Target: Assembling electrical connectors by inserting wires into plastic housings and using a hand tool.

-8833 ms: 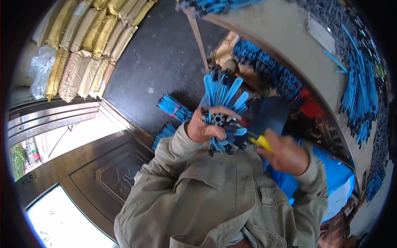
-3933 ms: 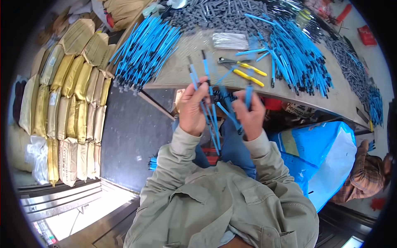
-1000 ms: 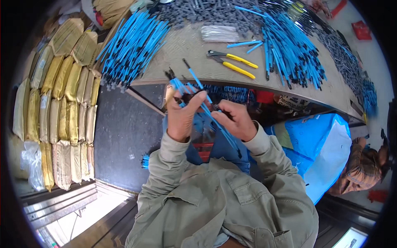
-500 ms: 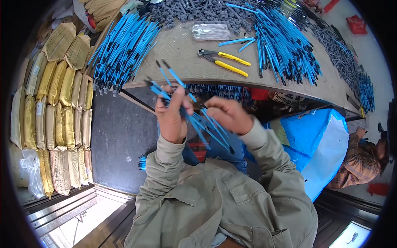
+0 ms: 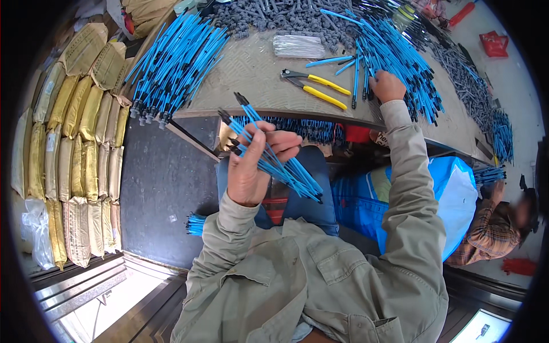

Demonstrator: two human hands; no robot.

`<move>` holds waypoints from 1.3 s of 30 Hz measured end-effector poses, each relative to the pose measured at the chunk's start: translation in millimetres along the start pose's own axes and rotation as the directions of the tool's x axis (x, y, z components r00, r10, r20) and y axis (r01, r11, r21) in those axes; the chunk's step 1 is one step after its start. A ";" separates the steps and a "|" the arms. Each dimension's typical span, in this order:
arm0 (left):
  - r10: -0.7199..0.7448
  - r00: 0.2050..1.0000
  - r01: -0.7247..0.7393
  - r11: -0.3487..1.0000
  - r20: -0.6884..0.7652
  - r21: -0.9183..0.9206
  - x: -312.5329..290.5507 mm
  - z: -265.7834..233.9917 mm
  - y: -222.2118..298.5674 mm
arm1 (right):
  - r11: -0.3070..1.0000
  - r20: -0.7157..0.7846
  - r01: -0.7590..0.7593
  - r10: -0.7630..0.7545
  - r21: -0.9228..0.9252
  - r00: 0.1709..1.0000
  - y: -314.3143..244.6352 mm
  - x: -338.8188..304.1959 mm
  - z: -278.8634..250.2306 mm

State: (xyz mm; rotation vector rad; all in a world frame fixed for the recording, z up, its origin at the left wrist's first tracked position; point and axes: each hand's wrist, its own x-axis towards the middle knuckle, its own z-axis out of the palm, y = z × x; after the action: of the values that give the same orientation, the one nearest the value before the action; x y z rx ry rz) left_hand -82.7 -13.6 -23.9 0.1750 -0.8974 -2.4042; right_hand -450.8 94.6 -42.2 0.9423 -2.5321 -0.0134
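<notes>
My left hand [image 5: 251,163] is closed round a loose bundle of thin blue tubes [image 5: 294,174] with black ends, held slantwise above my lap. Its fingers lie across the tubes, and the black tips stick out at both ends. At the table's right side, my right hand [image 5: 389,87] reaches into a big pile of the same blue tubes [image 5: 400,57]. Its fingers are curled and pinch at the pile's near left edge, seemingly on one tube; the fingertips are partly hidden. Yellow-handled pliers [image 5: 317,88] lie open to the left of that hand.
Another pile of blue tubes [image 5: 177,63] lies at the table's left edge. Behind are grey plastic parts [image 5: 274,17] and a bundle of silvery wires [image 5: 298,46]. A blue bag [image 5: 429,200] stands by my right arm. Stacked sacks [image 5: 74,137] line the left; a person [image 5: 492,228] sits far right.
My right hand has left the bundle and moved away to the pile on the right. My left hand still holds the tubes, now slightly further right.
</notes>
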 end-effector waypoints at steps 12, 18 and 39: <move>0.041 0.981 0.017 0.956 -0.190 0.293 20.1 -29.0 -18.4 | 0.704 -0.400 0.196 0.135 0.682 0.907 -41.4 -102.5 -74.5; 0.176 0.970 -0.122 0.949 -0.168 0.291 35.8 -27.1 -10.0 | 0.341 -0.259 0.238 0.016 0.909 0.966 -98.7 -173.0 -97.3; 0.066 0.984 -0.044 0.990 -0.165 0.134 8.0 2.1 5.1 | 0.970 0.046 -0.181 0.175 0.162 0.983 -38.7 4.3 10.4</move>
State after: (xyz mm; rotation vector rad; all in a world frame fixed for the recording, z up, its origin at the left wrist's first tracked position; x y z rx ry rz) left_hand -87.6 -19.9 -18.4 0.3926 -0.9660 -2.2421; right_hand -433.9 60.8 -56.0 0.7761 -2.6700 0.2416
